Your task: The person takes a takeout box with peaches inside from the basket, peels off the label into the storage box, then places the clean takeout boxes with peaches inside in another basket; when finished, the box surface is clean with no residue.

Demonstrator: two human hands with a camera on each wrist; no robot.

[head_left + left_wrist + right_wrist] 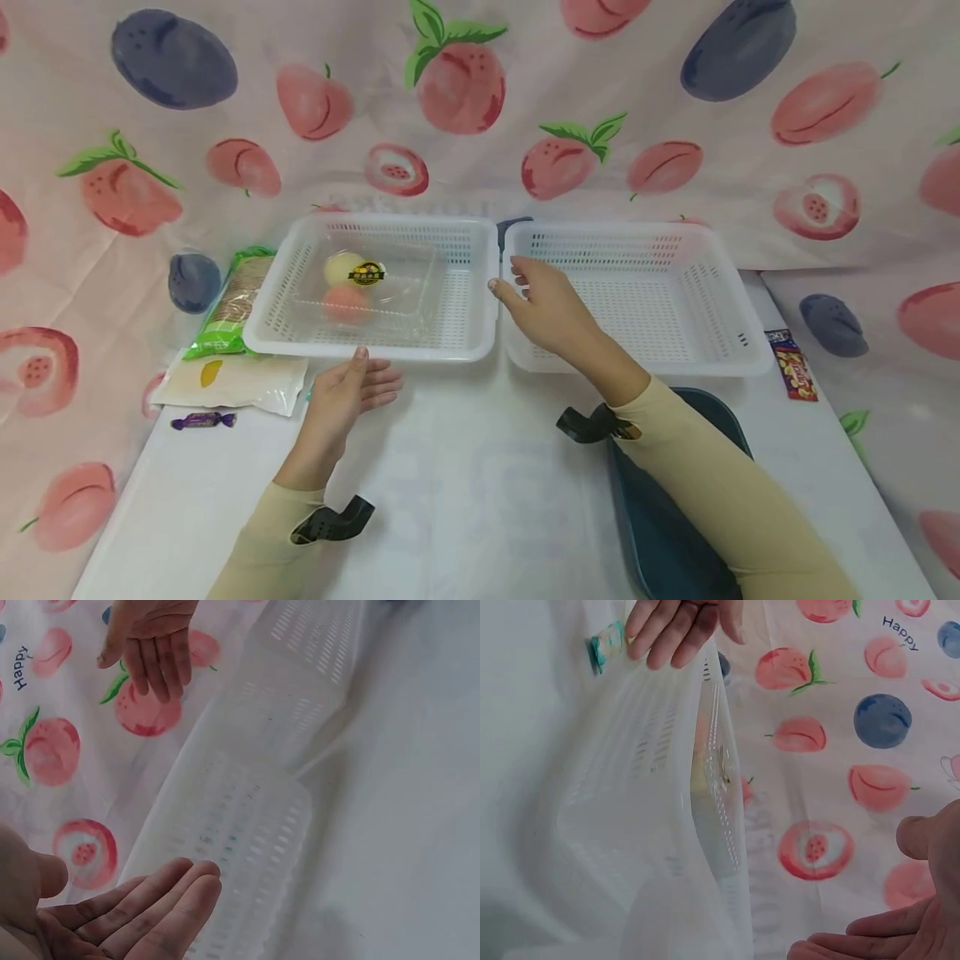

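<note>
Two white perforated plastic baskets stand side by side: the left basket (pixel 468 292) and the right basket (pixel 637 292). Inside the left one lies a clear lidded plastic box (pixel 408 292) with a black-and-gold sticker, holding a pale yellow round item (pixel 339 268) and a pinkish-orange one (pixel 347 305). My left hand (pixel 347 398) hovers by the front edge of the left basket, fingers extended, palm facing inward, holding nothing. Over the left rim of the right basket, my right hand (pixel 551 312) is held with fingers loosely bent and nothing between them. Both wrist views show these hands empty.
Left of the baskets are a green-and-brown bag (pixel 236 304), a white packet (pixel 232 382) and a purple wrapped candy (pixel 203 420). A red-and-purple snack packet (pixel 793 367) lies at right. Beneath the right forearm sits a dark blue tray (pixel 637 517). Fruit-print cloth (pixel 465 167) hangs behind.
</note>
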